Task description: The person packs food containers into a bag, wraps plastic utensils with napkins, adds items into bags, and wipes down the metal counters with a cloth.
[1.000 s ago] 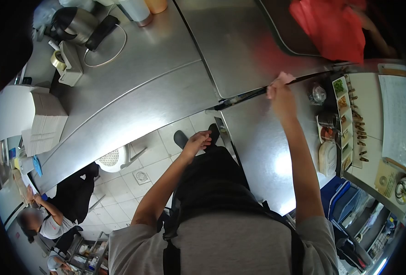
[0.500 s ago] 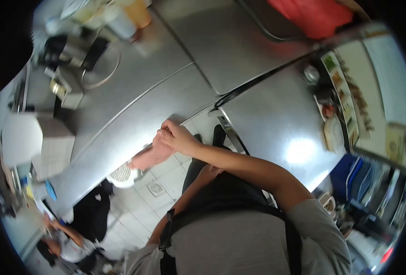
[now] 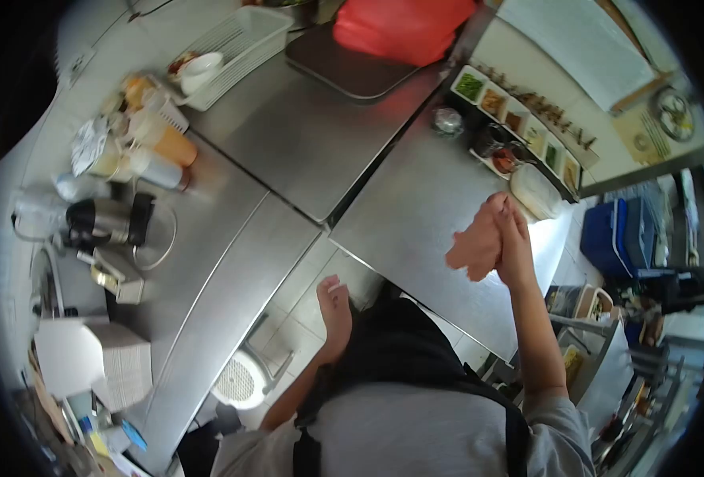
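Observation:
My right hand (image 3: 513,246) is closed on a limp pinkish cloth-like piece (image 3: 478,242) with a ragged edge; its exact kind is hard to tell. It hangs from the fingers above the right-hand steel counter (image 3: 400,199), just in front of a pale rounded lidded container (image 3: 536,191). My left hand (image 3: 334,310) is in front of my body, over the floor gap between the counters. Its fingers are a little bent and apart, with nothing in them.
A topping rack (image 3: 519,127) of several small trays lines the right counter's back. A dark tray (image 3: 352,67) and red bag (image 3: 404,28) lie at the far side. Bottles (image 3: 161,139), a kettle (image 3: 101,222) and stacked white boxes (image 3: 121,362) stand left. A white stool (image 3: 241,381) is below.
My view has turned rightward. My right hand has swung from the left counter's edge to over the right counter, carrying the pinkish piece. My left hand has come forward from my waist.

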`<state>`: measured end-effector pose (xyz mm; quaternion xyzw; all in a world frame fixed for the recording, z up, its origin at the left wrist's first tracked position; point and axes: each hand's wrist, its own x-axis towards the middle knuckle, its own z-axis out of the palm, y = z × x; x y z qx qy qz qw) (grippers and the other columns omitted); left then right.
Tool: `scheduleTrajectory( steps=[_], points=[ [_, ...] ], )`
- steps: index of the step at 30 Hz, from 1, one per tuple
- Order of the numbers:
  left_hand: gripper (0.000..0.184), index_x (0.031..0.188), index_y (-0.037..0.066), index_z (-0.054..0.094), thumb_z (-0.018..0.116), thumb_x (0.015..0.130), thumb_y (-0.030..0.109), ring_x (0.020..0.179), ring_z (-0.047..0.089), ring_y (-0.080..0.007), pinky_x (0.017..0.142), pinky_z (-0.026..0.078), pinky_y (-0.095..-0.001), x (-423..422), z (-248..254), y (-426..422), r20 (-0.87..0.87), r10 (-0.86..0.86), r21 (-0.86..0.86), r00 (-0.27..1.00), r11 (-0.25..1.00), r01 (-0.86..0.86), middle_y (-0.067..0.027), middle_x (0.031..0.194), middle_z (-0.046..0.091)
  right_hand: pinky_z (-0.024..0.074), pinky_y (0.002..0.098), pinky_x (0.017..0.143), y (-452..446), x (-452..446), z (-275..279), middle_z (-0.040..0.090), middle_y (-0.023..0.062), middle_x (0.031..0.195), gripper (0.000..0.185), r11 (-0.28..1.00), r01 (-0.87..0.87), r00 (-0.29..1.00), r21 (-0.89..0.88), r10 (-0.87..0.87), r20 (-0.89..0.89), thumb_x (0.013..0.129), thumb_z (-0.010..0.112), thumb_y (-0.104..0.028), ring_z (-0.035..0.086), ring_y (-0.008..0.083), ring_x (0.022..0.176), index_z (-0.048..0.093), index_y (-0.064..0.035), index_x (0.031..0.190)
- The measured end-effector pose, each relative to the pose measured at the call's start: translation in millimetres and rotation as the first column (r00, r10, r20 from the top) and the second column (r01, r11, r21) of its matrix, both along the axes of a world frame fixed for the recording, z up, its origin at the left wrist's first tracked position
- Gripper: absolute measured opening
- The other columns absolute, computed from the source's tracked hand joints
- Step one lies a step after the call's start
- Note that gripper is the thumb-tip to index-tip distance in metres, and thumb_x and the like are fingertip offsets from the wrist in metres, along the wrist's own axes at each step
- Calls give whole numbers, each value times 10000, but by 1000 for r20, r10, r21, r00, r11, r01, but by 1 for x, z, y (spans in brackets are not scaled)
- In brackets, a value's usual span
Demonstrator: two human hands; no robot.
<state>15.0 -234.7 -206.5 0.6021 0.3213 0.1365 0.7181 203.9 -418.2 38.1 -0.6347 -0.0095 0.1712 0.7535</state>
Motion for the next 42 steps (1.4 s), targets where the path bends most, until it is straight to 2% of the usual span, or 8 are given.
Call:
scheduleTrajectory(
  steps=[6, 9, 20, 21, 26, 30, 34, 42],
  points=[
    [230, 1129, 98, 473, 511, 904, 124, 968, 583, -200, 838, 462, -340, 37, 25, -21, -69, 185, -378, 980, 904, -198, -83, 1080, 536, 474, 325, 772, 82, 44, -67, 587, 86, 869, 185, 772, -463, 707, -437, 618, 344, 897, 554, -230, 597, 182, 861, 540, -55, 954],
    [248, 1135, 99, 469, 518, 892, 112, 955, 590, -210, 830, 474, -343, 26, 23, -38, -100, 217, -482, 971, 843, -238, -86, 1062, 547, 415, 396, 937, 121, 48, -155, 617, 126, 1010, 247, 556, -32, 358, -831, 782, 510, 861, 550, -184, 548, 274, 1027, 568, -15, 1041],
    [162, 1061, 15, 483, 480, 902, -17, 861, 608, -149, 756, 482, -272, -20, 41, -62, -178, -146, 130, 973, 977, 170, -76, 999, 565, 462, 348, 867, 156, 3, -193, 649, 75, 948, 172, 516, -145, 2, -844, 853, 521, 793, 567, -146, 609, 232, 933, 621, -65, 935],
    [150, 1059, 9, 483, 480, 910, -9, 848, 612, -148, 748, 487, -272, -12, 38, -66, -191, -250, 107, 949, 956, 273, -75, 979, 574, 483, 336, 826, 148, -6, -162, 645, 68, 913, 174, 503, -600, 208, -622, 849, 486, 793, 570, -150, 621, 227, 892, 608, -84, 950],
    [189, 1038, 19, 533, 493, 861, -33, 796, 598, -157, 704, 483, -264, 15, 50, -68, -144, -352, 229, 925, 897, 378, -91, 901, 598, 523, 361, 715, 75, 27, -93, 635, 80, 882, 173, 721, -316, 391, -616, 691, 608, 820, 574, -229, 633, 267, 855, 604, -95, 926],
    [194, 999, 27, 558, 498, 832, -52, 780, 588, -160, 696, 467, -258, 35, 61, -64, -121, -441, 475, 889, 761, 442, -92, 891, 596, 481, 424, 789, -38, 93, -71, 643, 148, 917, 312, 251, -265, 416, -931, 901, 125, 838, 596, -327, 605, 330, 882, 626, -45, 968],
    [140, 971, 34, 557, 492, 867, -34, 803, 599, -134, 743, 474, -256, 45, 52, -70, -107, -485, 239, 868, 835, 496, -82, 897, 598, 481, 414, 825, -113, 190, -66, 645, 142, 864, 274, 456, 302, 620, -837, 573, 536, 826, 632, -316, 598, 312, 919, 659, -51, 891],
    [141, 994, 19, 495, 496, 872, -53, 821, 594, -145, 740, 510, -262, 49, 28, -27, -145, -105, 179, 984, 975, 131, -74, 946, 546, 493, 381, 863, -231, 367, -24, 639, 112, 1012, 279, -165, 514, 800, -842, 446, 401, 730, 609, -33, 570, 285, 1026, 645, -99, 999]
  ],
)
